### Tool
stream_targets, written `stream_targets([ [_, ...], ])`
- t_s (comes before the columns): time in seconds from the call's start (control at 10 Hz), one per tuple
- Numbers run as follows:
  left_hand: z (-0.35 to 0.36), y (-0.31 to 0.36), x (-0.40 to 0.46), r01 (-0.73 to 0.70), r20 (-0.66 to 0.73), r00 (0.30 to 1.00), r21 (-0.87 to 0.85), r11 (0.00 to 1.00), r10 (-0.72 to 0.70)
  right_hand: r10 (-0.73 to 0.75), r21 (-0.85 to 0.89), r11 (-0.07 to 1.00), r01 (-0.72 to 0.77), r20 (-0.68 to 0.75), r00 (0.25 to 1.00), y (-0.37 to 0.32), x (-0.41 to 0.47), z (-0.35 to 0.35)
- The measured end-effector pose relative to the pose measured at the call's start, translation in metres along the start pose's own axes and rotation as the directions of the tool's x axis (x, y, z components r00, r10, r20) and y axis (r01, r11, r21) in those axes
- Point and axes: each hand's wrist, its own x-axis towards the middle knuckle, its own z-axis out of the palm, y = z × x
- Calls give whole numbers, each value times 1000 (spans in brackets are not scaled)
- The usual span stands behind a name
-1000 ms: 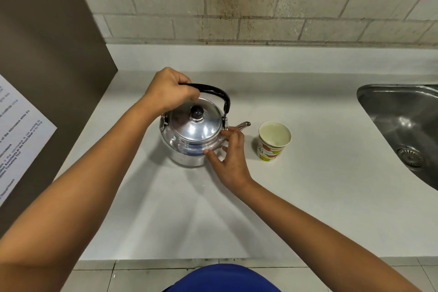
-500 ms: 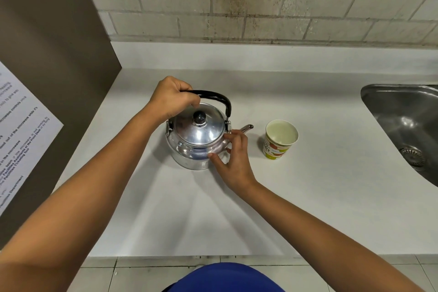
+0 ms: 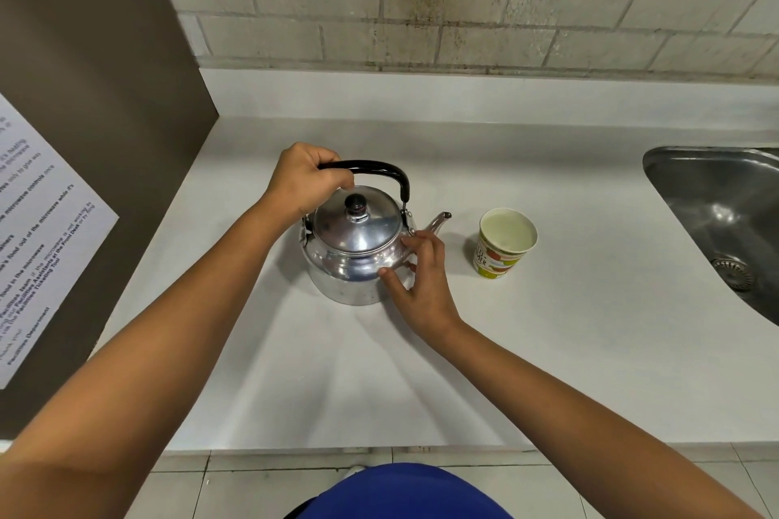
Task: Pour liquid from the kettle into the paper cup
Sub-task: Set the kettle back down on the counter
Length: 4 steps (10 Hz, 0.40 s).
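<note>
Pale brick wall (image 3: 463,0) behind a white table (image 3: 548,350). At far left, a dark panel (image 3: 97,76) bearing a printed notice (image 3: 38,232). Left hand (image 3: 305,179) curled tight around the black handle (image 3: 379,171) of a steel kettle (image 3: 354,253) standing upright on the table, lid on, spout aimed right. Right hand (image 3: 421,287) loosely spread, fingertips touching the kettle's right flank below the spout. Just beside the spout, apart from it, an upright paper cup (image 3: 503,244) holding pale liquid. At far right, a steel sink (image 3: 716,215).
</note>
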Motion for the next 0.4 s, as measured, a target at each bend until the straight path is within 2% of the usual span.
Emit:
stream_targets([
  [0.2,4,-6,-5,-82,-71,994,66,994,86,-12,-35,999,11,-27,1000,6,1,2],
  [0.4,-1,2,-19,-261,-47,958,262,929,283,2,-85,996,-7,-56,998,-14,4,-2],
])
